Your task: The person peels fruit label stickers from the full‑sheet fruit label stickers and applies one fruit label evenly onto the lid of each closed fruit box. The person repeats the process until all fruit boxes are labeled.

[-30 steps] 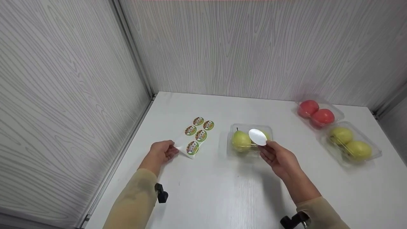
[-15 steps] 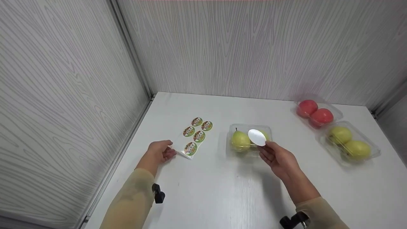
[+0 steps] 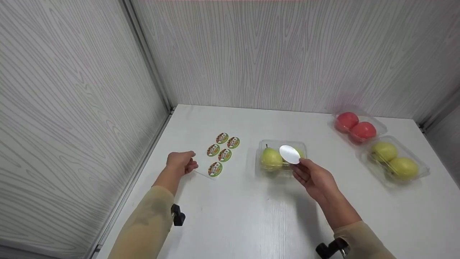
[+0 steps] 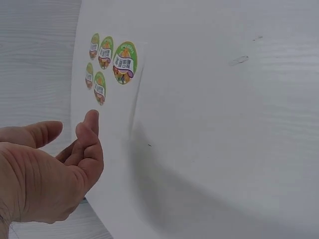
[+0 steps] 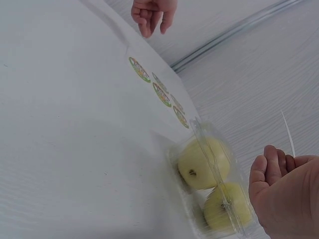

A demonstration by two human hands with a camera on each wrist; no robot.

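Note:
In the head view my right hand (image 3: pixel 315 178) pinches a round sticker (image 3: pixel 289 154) by its edge, white side up. The sticker overlaps a clear plastic box of two green pears (image 3: pixel 271 159). From the right wrist, that sticker (image 5: pixel 288 134) shows as a thin white sliver, and the pears (image 5: pixel 204 162) sit in their lidded box. My left hand (image 3: pixel 180 164) hovers at the near left corner of a sticker sheet, fingers loosely bent and holding nothing. Several round fruit stickers (image 4: pixel 124 62) remain on the sheet, which lies flat on the table; a gap shows between thumb and fingers.
At the right stands a second clear box of two green pears (image 3: pixel 403 168). Behind it, a clear box with two red fruits (image 3: pixel 363 131) is close to the back wall (image 3: pixel 273 54). A side wall (image 3: pixel 72 118) borders the white table (image 3: pixel 237 219) on the left.
My left hand has let go of the sticker sheet and lifted slightly; the sheet's raised near corner has settled flat. My right hand and its sticker have barely moved.

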